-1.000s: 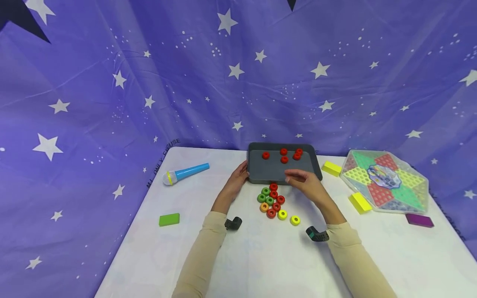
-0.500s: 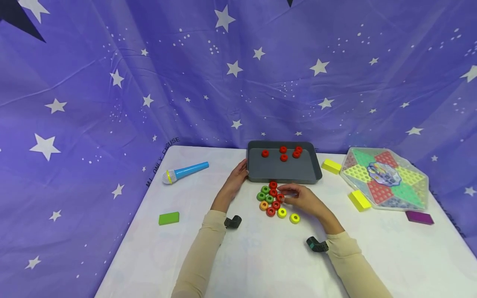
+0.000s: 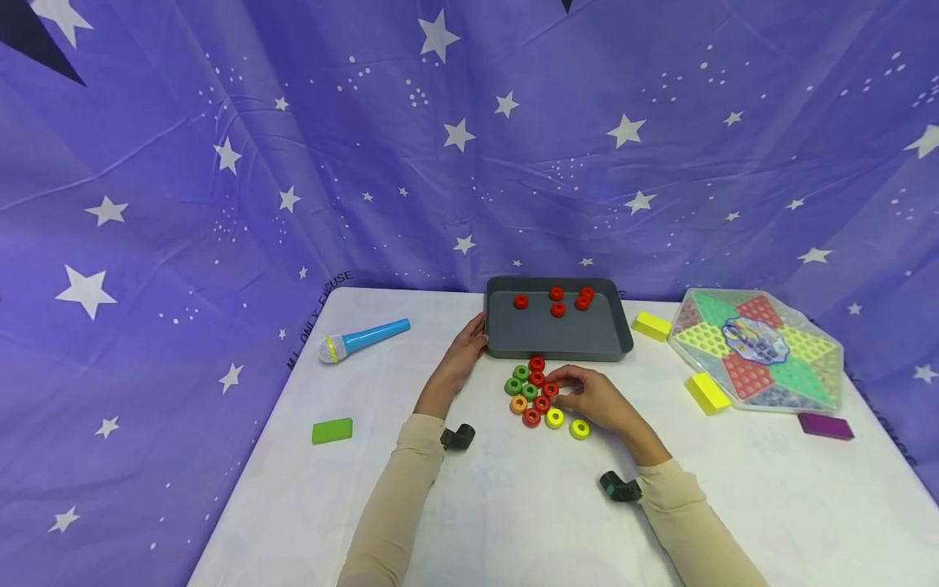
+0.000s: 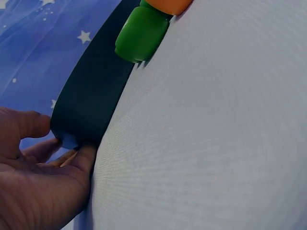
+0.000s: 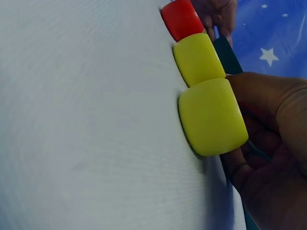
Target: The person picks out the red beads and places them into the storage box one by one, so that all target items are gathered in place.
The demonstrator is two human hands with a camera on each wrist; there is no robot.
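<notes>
A dark grey tray (image 3: 506, 338) stands at the back of the white table, with several red beads (image 3: 557, 310) lying in it. My left hand (image 3: 462, 349) rests against its left side; the left wrist view shows the thumb at the tray's corner and the fingers loosely bent along it. In front of the tray lies a loose group of chunky ring-shaped beads: red, green beads (image 3: 514, 386), an orange bead (image 3: 518, 404) and two yellow beads (image 3: 579, 429). My right hand (image 3: 590, 398) pinches a red bead (image 3: 551, 390) at the group's right edge. Yellow beads hide those fingertips in the right wrist view.
A blue toy microphone (image 3: 367, 338) and a green block (image 3: 332, 430) lie on the left. On the right are two yellow blocks (image 3: 707, 394), a purple block (image 3: 826, 425) and a hexagonal game board (image 3: 759, 350). A star-patterned cloth (image 3: 440, 163) hangs behind the table.
My right hand has come down from the tray's front edge to the bead group, and its fingers have closed on a red bead. The left hand stays at the tray.
</notes>
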